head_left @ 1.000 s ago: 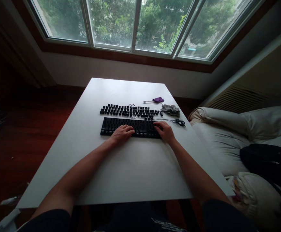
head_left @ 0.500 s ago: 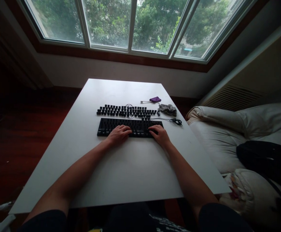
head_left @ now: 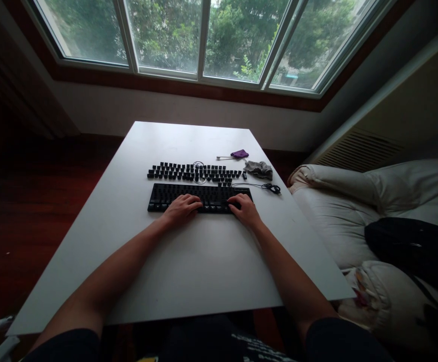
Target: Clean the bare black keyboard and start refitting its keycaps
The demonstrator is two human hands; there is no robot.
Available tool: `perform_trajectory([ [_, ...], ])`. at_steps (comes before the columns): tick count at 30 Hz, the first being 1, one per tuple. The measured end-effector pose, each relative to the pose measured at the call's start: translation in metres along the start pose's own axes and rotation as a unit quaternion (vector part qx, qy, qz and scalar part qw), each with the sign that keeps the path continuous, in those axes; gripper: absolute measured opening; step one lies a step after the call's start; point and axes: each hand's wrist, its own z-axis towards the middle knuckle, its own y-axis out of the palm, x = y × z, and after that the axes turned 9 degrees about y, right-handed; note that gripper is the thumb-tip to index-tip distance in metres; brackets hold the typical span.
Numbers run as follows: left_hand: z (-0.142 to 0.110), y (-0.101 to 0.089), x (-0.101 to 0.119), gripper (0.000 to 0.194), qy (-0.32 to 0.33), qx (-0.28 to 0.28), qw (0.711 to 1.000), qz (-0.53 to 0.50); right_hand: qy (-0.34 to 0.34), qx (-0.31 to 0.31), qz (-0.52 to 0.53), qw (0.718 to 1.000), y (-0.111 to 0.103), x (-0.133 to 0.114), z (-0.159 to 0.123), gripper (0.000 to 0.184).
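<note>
A black keyboard [head_left: 200,192] lies on the white table with both my hands at its near edge. My left hand [head_left: 183,207] rests over the middle of the keyboard's front, its fingers stretched forward onto the lower rows. Over the right end is my right hand [head_left: 245,208], fingers bent, with a gap between thumb and forefinger and nothing visible in it. Several loose black keycaps [head_left: 174,172] stand in rows just behind the keyboard. Larger caps show along part of its front row; the area under my fingers is hidden.
A coiled black cable [head_left: 271,188] lies right of the keyboard. Behind it are a grey cloth [head_left: 258,170], a purple pouch [head_left: 239,154] and a thin tool [head_left: 223,158]. A pale sofa [head_left: 328,221] with a dark bag [head_left: 411,246] stands beside the white table [head_left: 189,281].
The whole view has shifted slightly to the left. Both hands stay at the same places on the keyboard, with hardly any finger movement.
</note>
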Motion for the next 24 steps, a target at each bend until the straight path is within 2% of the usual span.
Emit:
perform_trajectory([
  [5, 0.000, 0.000, 0.000, 0.031, -0.001, -0.001, 1.000, 0.001, -0.034, 0.027, 0.014, 0.999, -0.002, -0.005, -0.003, 0.013],
  [11, 0.001, -0.001, 0.002, 0.031, -0.003, -0.002, 1.000, 0.001, -0.045, 0.095, 0.035, 0.994, -0.009, -0.008, -0.009, 0.025],
  [17, 0.002, 0.000, 0.002, 0.033, -0.002, 0.002, 1.000, -0.002, -0.057, 0.084, 0.022, 0.995, -0.005, -0.007, -0.014, 0.031],
  [24, 0.002, -0.001, 0.002, 0.032, -0.002, -0.004, 1.000, 0.001, -0.056, 0.067, -0.032, 0.996, 0.007, -0.009, -0.015, 0.028],
])
